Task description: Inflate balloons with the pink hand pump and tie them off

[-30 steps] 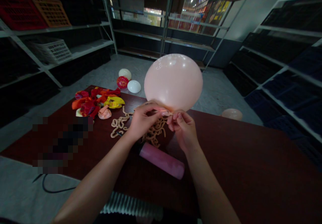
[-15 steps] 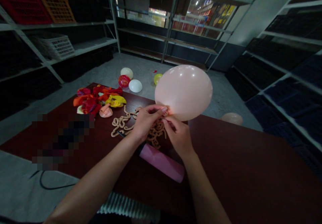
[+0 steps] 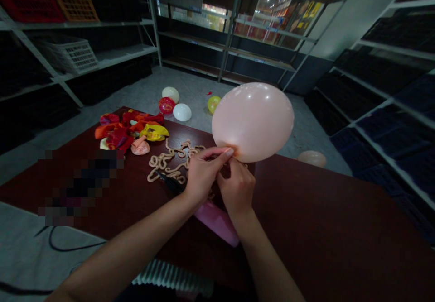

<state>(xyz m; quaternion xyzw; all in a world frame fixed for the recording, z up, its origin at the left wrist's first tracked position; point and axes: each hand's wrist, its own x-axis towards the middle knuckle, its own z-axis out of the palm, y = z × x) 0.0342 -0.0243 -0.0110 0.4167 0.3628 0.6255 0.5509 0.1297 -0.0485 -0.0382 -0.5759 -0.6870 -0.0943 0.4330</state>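
A large inflated pale pink balloon [image 3: 253, 121] is held by its neck over the table. My left hand [image 3: 205, 168] pinches the neck between thumb and forefinger. Close beside it, my right hand [image 3: 237, 182] is closed with its fingertips at the same neck; the knot or opening is hidden by the fingers. Under my hands lie a tangle of beige cord [image 3: 163, 161] and a pink hand pump [image 3: 217, 222] with a black nozzle [image 3: 171, 184], partly covered by my forearms.
Uninflated balloons, red, orange and yellow [image 3: 154, 132], lie heaped at the table's far left. Inflated balloons, among them a white one [image 3: 182, 112], a red one [image 3: 166, 105] and a yellow one [image 3: 214, 104], rest on the floor beyond. Shelves [image 3: 261, 62] line the room.
The balloon has shifted slightly right with my hands. My right hand has turned, curling its fingers in closer to my left at the neck.
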